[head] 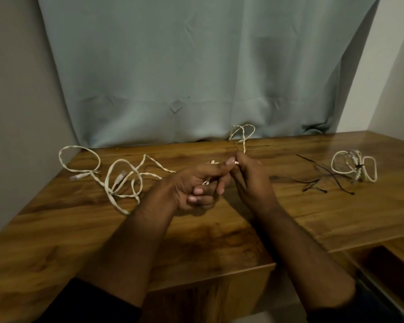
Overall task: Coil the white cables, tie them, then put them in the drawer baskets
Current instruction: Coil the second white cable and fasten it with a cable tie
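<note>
Your left hand (197, 185) and right hand (248, 180) meet above the middle of the wooden worktop (219, 234), both closed on the same loose white cable (117, 180). Your left thumb and fingers pinch it from the left and your right fingers grip it just beside them. From your hands the cable trails left across the worktop in open loops, and another loop rises behind your hands toward the pale blue cloth (196, 66). Far right lies a coiled white cable (353, 167), already tied, with black ties (320, 180) loose on the worktop beside it
</note>
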Tool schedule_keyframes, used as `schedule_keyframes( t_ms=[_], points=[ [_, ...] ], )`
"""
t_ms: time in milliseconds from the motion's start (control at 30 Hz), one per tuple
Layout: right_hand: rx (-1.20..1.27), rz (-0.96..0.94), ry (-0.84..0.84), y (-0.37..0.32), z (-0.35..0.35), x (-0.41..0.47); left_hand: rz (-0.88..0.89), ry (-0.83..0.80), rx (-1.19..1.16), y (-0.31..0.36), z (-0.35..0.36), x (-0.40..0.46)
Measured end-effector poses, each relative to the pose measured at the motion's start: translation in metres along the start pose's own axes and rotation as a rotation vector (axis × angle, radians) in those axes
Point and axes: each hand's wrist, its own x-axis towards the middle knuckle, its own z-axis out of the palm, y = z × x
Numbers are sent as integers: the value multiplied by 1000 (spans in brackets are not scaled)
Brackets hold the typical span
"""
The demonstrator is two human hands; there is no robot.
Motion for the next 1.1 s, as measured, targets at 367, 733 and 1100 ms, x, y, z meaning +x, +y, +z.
schedule_keyframes(
  t_ms=[367, 733, 1100],
  points=[
    [-262, -21, -509, 9, 22, -14, 777, 474, -297, 17, 13, 14],
    [-449, -226, -179, -19, -2, -6, 412, 943, 981, -15, -19, 22],
    [-283, -191, 59, -5, -4, -1, 3, -61, -1, 0, -5, 3]
  ],
)
